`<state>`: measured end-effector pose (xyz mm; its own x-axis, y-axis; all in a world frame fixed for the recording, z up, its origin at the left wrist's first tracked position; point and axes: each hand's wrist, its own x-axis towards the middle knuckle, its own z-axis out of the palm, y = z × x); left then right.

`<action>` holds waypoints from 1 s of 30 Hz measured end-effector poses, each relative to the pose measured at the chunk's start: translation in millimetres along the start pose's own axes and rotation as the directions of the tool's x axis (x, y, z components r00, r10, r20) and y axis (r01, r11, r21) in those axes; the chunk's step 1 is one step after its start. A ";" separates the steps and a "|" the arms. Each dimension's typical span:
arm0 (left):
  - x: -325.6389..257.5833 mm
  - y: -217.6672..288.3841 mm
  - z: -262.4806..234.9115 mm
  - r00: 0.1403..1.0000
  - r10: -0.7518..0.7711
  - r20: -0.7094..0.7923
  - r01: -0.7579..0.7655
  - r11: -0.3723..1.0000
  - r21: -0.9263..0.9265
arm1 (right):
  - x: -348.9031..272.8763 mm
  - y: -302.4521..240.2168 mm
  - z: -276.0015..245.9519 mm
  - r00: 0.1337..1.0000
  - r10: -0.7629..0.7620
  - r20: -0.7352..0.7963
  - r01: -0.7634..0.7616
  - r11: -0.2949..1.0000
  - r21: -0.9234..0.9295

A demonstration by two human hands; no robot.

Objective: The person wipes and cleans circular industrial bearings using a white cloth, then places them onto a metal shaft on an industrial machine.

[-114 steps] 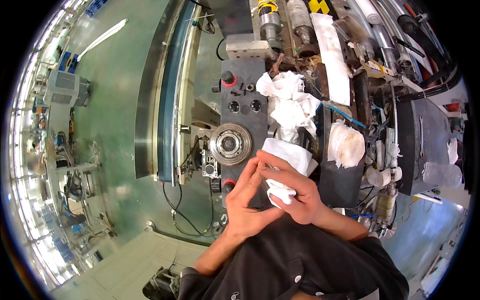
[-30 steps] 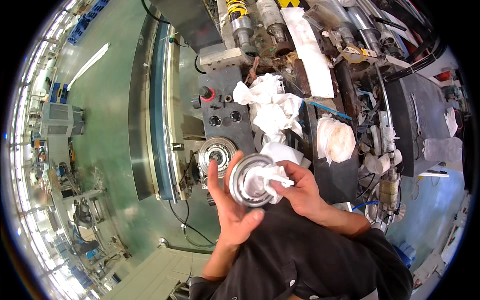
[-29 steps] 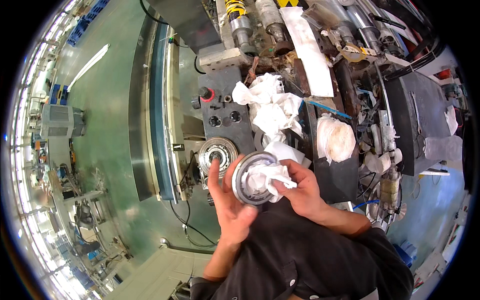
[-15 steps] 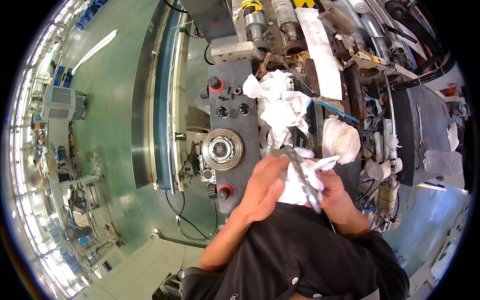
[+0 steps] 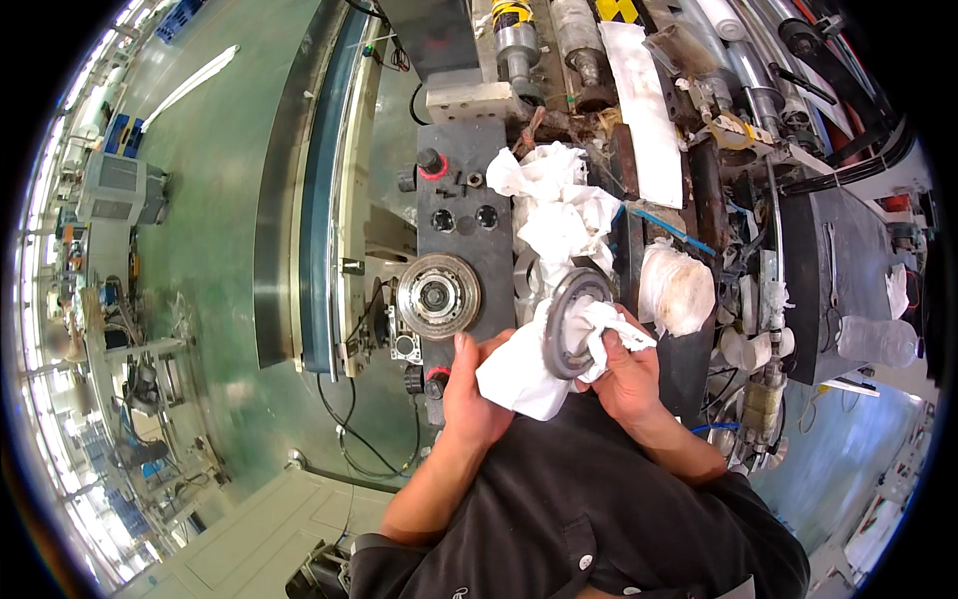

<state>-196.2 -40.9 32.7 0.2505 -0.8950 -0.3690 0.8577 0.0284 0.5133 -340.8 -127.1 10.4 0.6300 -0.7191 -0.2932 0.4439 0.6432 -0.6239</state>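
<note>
A grey metal ring (image 5: pixel 552 344) is tilted up in front of my chest, with a white cloth (image 5: pixel 521 377) passing through its opening. My right hand (image 5: pixel 631 381) pinches the bunched cloth at the ring's right side, thumb on top. On the other side, my left hand (image 5: pixel 476 387) grips the cloth's spread end, its thumb pointing up and its other fingers partly hidden behind the fabric. Just left of the ring, a round stepped metal disc (image 5: pixel 439 297) sits on the dark machine plate (image 5: pixel 462 245). Crumpled white cloths (image 5: pixel 561 215) lie beyond the ring.
Red-collared black knobs (image 5: pixel 432 164) and loose bolts (image 5: pixel 454 188) are on the plate. A stained white cloth roll (image 5: pixel 677 288) stands to the right, near a blue strip (image 5: pixel 671 229). Metal rollers (image 5: pixel 517 50) lie at the back; cables (image 5: pixel 349 439) hang at lower left.
The ring has turned from edge-on to showing its open face. My left hand has moved left and down from the ring, drawing the cloth out that way; my right hand stays at the ring's right.
</note>
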 end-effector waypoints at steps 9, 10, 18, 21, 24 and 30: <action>10.9 -20.5 -9.2 0.917 0.386 0.098 -0.397 0.872 0.287 | 1.4 16.6 16.3 0.993 -0.044 -0.111 0.043 0.999 -0.015; 13.9 -22.1 -8.9 0.888 0.446 0.110 -0.453 0.811 0.370 | 3.2 16.9 16.7 0.993 0.008 -0.118 -0.004 0.999 0.033; 19.4 -22.9 -7.7 0.796 0.569 0.204 -0.475 0.379 0.794 | 8.0 20.8 23.9 0.955 0.293 -0.051 -0.264 0.912 0.314; 12.7 -15.3 -3.6 0.760 0.601 0.248 -0.453 0.217 0.864 | 4.6 18.3 28.7 0.949 0.309 -0.066 -0.288 0.932 0.221; 3.2 -0.3 -0.7 0.858 0.488 0.159 -0.361 0.353 0.863 | 1.7 4.9 11.8 0.964 0.266 -0.002 -0.255 0.922 -0.290; -8.3 46.0 10.8 0.952 0.099 0.288 -0.305 0.261 0.916 | 0.9 -76.0 -10.4 0.991 0.080 0.106 0.010 0.752 -0.659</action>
<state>-163.6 -37.0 67.8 0.1939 -0.9780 -0.0772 -0.2640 -0.1278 0.9560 -380.6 -179.4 50.0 0.7276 -0.6334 -0.2634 -0.0797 0.3034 -0.9495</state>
